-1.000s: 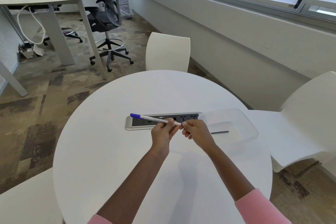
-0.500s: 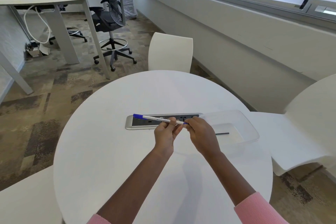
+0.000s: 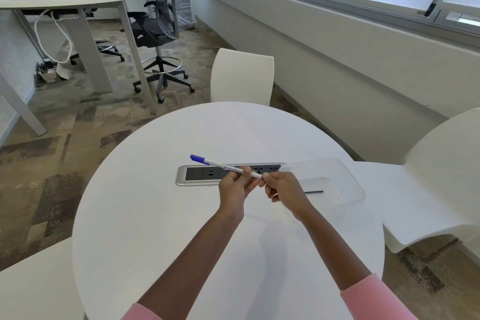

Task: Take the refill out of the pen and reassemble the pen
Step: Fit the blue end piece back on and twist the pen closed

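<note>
— Looking down from the head view, where is the pen [image 3: 223, 167]?
— It is up in the air, just over the white bench [image 3: 155, 215] and the plug panel [image 3: 200, 175]. Its blue cap points away to the left.
— What do the hands do?
— The left hand [image 3: 233, 187] curls its fingers round the middle of the pen. The right hand [image 3: 283, 188] pinches the near end with thumb and finger.
— Is the refill out?
— I think so. A thin dark stick [image 3: 314, 192] lies in the clear tray [image 3: 348, 176], near the right hand. It looks like the refill, but it is too small to be sure.
— So which step is it?
— Putting the pen back together, I guess. The right hand seems to fit the tip piece on.
— What comes next?
— Hold the pen steady, keep the end piece straight, and twist or push until it sits tight.
</note>
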`<state>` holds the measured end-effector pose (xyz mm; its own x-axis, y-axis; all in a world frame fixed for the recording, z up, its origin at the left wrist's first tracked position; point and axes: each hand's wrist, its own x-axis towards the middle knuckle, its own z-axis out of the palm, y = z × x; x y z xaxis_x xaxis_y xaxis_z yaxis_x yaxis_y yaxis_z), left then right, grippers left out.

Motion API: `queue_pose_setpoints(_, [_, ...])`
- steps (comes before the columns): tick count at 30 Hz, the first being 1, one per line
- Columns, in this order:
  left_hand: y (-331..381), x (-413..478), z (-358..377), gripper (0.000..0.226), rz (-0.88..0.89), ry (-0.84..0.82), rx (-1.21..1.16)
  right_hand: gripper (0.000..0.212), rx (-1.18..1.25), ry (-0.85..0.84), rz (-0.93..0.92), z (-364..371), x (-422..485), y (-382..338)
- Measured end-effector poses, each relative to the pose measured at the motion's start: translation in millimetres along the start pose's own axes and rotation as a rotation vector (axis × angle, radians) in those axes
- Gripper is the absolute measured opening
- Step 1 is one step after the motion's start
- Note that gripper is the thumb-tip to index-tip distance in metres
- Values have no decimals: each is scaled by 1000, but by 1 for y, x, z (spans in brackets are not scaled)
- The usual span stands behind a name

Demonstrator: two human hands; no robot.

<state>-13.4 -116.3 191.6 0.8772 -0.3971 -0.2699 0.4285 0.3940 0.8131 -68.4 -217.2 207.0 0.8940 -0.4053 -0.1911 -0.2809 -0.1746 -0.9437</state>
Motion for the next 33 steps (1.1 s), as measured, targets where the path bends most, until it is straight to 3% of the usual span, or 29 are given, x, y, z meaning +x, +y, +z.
queue_pose_setpoints(4, [-1, -1, 1, 18, -18, 58, -62, 26, -354, 165, -157, 3, -6, 7])
queue_pose_setpoints(8, [0, -2, 1, 18, -35, 63, -87, 12, -517, 214, -371, 4, -10, 8])
queue_pose_setpoints(14, [0, -6, 0, 18, -29, 58, -93, 19, -791, 333, -561, 8, -8, 14])
queue_pose_setpoints(17, [-3, -8, 0, 15, -6, 54, -87, 26, -726, 298, -522, 9, -8, 14])
queue_pose_setpoints(22, [-8, -11, -2, 14, 28, 49, -39, 20, -412, 130, -252, 5, -11, 6])
queue_pose_setpoints(28, [-10, -12, -7, 14, 45, 20, 2, 37, -28, -106, 18, -5, -4, 1])
queue_pose_setpoints(31, [-9, -12, -8, 10, 35, 39, -32, 38, 53, -90, 23, 0, -7, 2])
queue_pose_setpoints(33, [-8, -13, -6, 10, 21, 65, -67, 38, -49, 3, -37, 7, -9, 6])
